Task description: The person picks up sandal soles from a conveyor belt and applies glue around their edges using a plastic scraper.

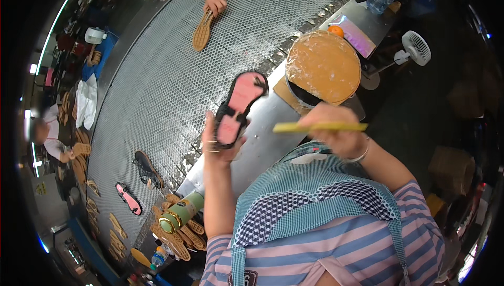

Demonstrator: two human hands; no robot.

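One strappy black sandal (241, 99) with a pink footbed is held over the metal desk (262, 128), its long axis slanting from near left to far right, broader rounded end far. The left hand (224, 155) wraps its fingers round the near end; the right hand (341, 139) grips a blurred yellow stick (315, 126).

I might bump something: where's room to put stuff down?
On the grey mesh, between the sole in the watch-wearing co-worker's hand and the black shoe. It's crowded at the green tumbler, among piled soles, and around the tan cover.
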